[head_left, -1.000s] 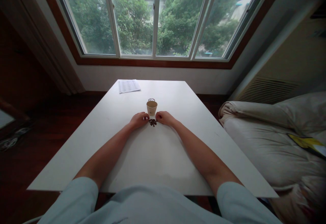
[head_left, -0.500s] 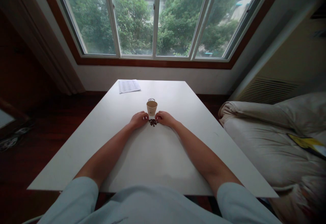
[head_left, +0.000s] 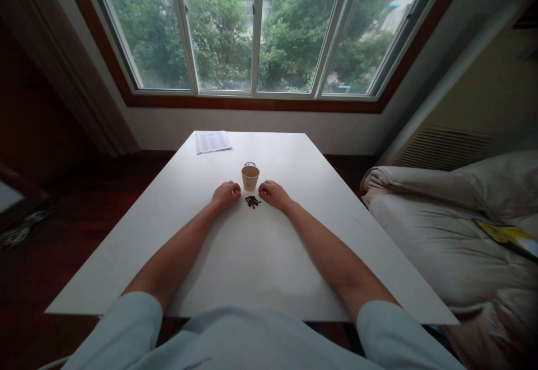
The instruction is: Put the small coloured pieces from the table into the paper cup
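Observation:
A tan paper cup [head_left: 250,179] stands upright in the middle of the white table [head_left: 260,258]. In front of it lies a small pile of dark brown, bean-like pieces [head_left: 253,202]. My left hand [head_left: 227,195] rests left of the cup and pile, apart from both, with its fingers curled together. Close to the cup's right side, my right hand [head_left: 274,194] also has curled fingers. Whatever either hand may hold is hidden or too small to make out. Partly behind the cup shows a thin dark loop [head_left: 250,163].
Printed paper sheets [head_left: 213,142] lie at the table's far left corner. To the right is a covered couch [head_left: 428,230] bearing a yellow and black item [head_left: 502,235]. A wide window [head_left: 254,39] fills the wall beyond, and cables [head_left: 25,227] lie on the floor at left.
My left hand has drawn back leftward from the pile. The right hand has shifted slightly away from it, up and to the right. The cup and pile stay put.

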{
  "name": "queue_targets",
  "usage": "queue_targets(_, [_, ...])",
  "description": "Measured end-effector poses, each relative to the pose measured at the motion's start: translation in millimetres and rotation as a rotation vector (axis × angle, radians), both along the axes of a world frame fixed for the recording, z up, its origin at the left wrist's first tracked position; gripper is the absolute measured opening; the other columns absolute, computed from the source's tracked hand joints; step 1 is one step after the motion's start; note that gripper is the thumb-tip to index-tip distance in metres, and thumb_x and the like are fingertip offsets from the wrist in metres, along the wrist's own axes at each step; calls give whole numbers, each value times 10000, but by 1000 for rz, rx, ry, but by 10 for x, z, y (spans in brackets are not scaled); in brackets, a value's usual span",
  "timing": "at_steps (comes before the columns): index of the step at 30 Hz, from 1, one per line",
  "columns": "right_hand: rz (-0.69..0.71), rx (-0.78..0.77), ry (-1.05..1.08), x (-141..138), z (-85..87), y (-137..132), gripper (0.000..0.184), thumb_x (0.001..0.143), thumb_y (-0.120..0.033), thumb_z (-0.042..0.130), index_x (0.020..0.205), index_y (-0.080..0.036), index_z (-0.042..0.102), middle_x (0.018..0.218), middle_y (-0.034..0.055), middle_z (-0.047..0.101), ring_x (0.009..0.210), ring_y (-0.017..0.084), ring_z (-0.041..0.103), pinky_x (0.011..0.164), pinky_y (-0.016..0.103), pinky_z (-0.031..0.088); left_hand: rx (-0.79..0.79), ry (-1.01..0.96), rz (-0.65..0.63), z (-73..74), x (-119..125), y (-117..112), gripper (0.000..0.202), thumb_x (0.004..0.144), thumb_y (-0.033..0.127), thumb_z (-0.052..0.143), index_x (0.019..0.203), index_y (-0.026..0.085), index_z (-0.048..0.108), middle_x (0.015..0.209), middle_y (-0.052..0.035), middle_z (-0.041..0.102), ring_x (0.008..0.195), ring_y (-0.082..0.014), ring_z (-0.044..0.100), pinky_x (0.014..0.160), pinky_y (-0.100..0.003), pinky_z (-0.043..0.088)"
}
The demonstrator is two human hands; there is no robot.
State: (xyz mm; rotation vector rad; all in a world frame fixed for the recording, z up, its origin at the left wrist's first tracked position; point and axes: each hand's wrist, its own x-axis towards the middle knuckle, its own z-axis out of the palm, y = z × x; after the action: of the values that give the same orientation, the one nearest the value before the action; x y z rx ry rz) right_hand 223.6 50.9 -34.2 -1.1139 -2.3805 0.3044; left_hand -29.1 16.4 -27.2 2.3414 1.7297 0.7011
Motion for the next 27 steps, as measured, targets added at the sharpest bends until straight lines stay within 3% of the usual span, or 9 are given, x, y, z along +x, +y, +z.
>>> queue_targets(9, [-11,7,20,18,-83,57,112,844,-161,615,887,-202,709,902,57,617,909,188,529,793,275,411,-30,12,-38,6,-17,16,178,791,181,582,898,225,718,913,-58,640,863,-188,574,756,-286,452])
queue_targets(19, [-49,60,-28,64,-22,15,108,826,-201,630,896,-205,712,901,65,615,903,205,517,838,309,399,3,-5,-33,-70,-51,58,190,826,173,557,928,228,707,915,-45,660,837,-183,579,732,-284,443])
queue_targets(27, [-123,46,33,43,-71,48,77,809,-168,594,826,-180,669,857,63,628,855,189,520,776,282,405,10,-14,8,-53,-34,46,246,850,174,539,1012,224,717,959,-60,676,912,-200,580,805,-304,455])
